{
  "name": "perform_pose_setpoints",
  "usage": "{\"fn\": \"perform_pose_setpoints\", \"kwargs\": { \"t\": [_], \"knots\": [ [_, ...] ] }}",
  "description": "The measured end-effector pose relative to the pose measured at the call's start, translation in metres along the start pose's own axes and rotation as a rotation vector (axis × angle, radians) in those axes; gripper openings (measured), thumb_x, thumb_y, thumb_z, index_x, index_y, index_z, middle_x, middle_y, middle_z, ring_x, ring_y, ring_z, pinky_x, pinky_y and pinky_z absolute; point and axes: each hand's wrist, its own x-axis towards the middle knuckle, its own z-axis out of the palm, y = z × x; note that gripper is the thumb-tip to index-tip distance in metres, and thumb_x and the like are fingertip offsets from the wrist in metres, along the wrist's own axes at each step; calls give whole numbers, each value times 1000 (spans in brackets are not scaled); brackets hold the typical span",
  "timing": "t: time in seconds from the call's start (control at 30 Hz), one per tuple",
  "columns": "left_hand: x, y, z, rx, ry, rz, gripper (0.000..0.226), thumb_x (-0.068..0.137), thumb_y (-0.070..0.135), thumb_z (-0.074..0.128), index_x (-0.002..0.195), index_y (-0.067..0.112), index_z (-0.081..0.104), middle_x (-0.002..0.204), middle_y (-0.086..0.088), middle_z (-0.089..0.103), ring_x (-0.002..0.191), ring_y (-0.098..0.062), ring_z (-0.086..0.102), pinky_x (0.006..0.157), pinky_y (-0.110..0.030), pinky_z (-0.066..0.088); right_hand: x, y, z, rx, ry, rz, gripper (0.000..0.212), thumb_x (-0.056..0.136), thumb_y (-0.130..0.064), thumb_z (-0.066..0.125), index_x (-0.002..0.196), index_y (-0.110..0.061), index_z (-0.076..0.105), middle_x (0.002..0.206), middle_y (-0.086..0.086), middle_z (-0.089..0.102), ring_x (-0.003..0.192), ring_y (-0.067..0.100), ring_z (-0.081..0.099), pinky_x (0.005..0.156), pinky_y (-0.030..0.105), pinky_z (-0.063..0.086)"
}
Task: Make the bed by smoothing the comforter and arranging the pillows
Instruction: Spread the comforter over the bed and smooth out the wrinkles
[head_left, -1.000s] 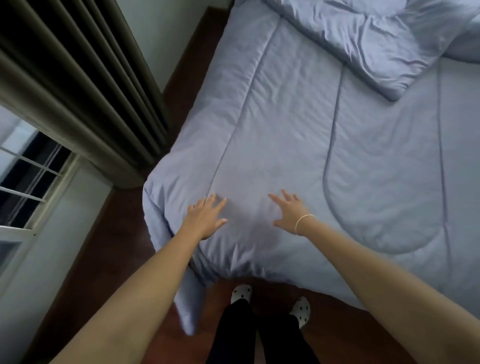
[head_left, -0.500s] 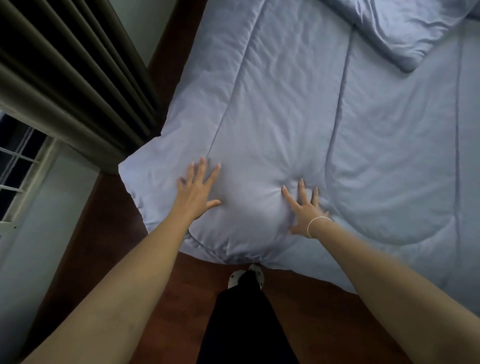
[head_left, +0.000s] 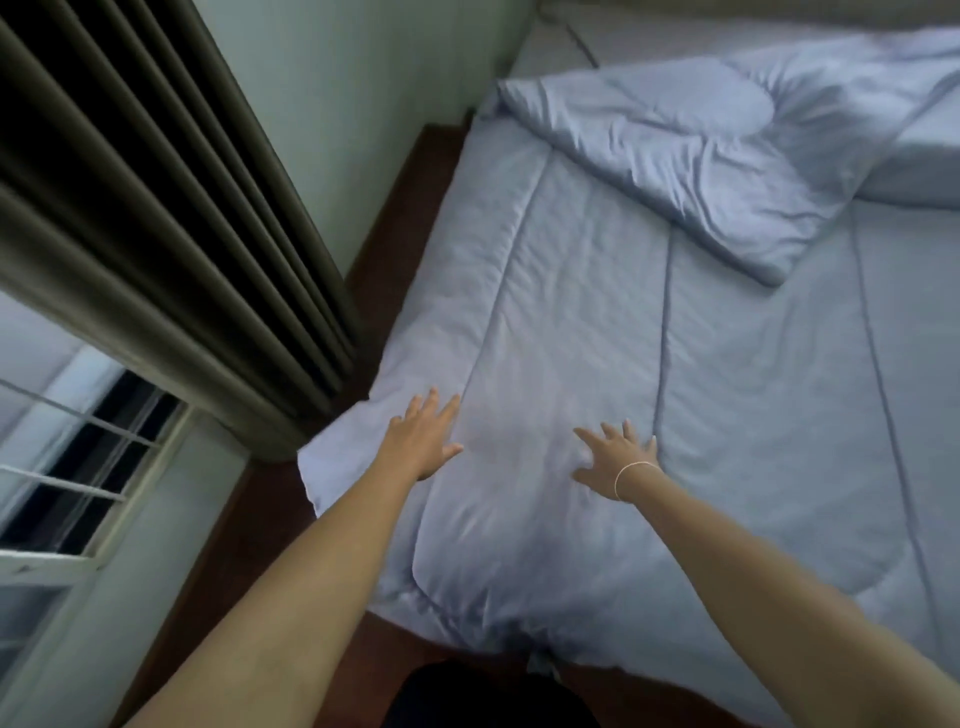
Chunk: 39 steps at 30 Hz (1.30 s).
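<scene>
A pale blue quilted comforter (head_left: 597, 322) covers the bed, with its top part folded back in a rumpled flap (head_left: 701, 156) near the head. A pillow (head_left: 914, 171) shows at the right edge, partly under that flap. My left hand (head_left: 423, 441) lies flat with spread fingers on the comforter near its left foot corner. My right hand (head_left: 615, 460), with a thin bracelet at the wrist, presses flat on the comforter a little to the right. Neither hand grips the fabric.
Dark pleated curtains (head_left: 156, 223) hang at the left beside a window (head_left: 78, 467). A narrow strip of dark wood floor (head_left: 395, 218) runs between the wall and the bed. My dark trouser leg (head_left: 493, 696) stands at the foot of the bed.
Both hands have slid forward over the comforter, away from the foot edge. The view has tilted up, so the folded-back flap and the pillow now show.
</scene>
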Motion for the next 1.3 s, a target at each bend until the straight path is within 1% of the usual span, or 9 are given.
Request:
{"fn": "perform_pose_setpoints", "kwargs": {
  "t": [0.07,0.23,0.37,0.43,0.6,0.83,1.07,1.17,1.3],
  "knots": [
    [6,-13,-32,-6,77,11,73,95,48,44,151,27,3,160,-9,-2,147,-31,6,112,-50,25,6,-18,-33,35,115,-13,72,90,-57,47,150,-37,12,161,2,11,148,32,-3,116,61,9],
    [39,-63,-114,-6,235,47,72,95,47,44,152,27,4,160,-8,-2,146,-30,9,109,-48,31,27,-82,-129,119,414,-65,71,92,-53,45,151,-33,10,161,5,10,149,31,-2,118,56,10],
    [73,-110,-179,18,311,148,70,96,45,42,152,25,5,160,-8,-2,146,-29,10,110,-49,29,48,-139,-201,218,596,4,71,93,-52,45,152,-33,10,161,4,8,149,30,-2,118,53,9],
    [86,-134,-206,28,329,212,70,96,46,42,152,26,6,160,-7,-1,146,-28,10,111,-48,28,56,-168,-228,310,638,73,70,93,-50,45,152,-31,12,161,4,9,149,30,-1,119,53,10],
    [113,-179,-265,57,391,373,70,95,46,44,151,26,7,160,-8,2,146,-29,12,111,-46,30,73,-226,-276,395,686,188,70,93,-49,47,151,-32,12,161,3,8,149,30,-1,119,52,9],
    [156,-206,-307,98,384,437,70,95,45,44,151,24,8,160,-11,2,146,-31,9,114,-46,23,98,-263,-309,418,701,271,73,92,-52,46,152,-33,9,162,2,5,149,30,-1,118,54,9],
    [219,-212,-324,86,334,531,66,95,43,45,151,23,14,159,-11,8,146,-30,13,114,-47,24,136,-251,-316,449,632,422,71,91,-53,48,150,-35,13,161,4,8,148,31,2,116,58,12],
    [265,-214,-348,87,348,549,64,95,44,45,150,21,20,159,-11,11,145,-29,15,113,-47,26,163,-235,-333,468,632,487,68,90,-54,49,149,-34,19,160,5,14,148,31,7,116,58,13],
    [343,-205,-389,72,363,556,63,95,45,46,149,22,23,158,-11,15,144,-29,18,110,-47,30,215,-205,-367,493,624,546,68,90,-53,49,149,-32,21,160,6,16,148,30,8,116,57,15]
  ]
}}
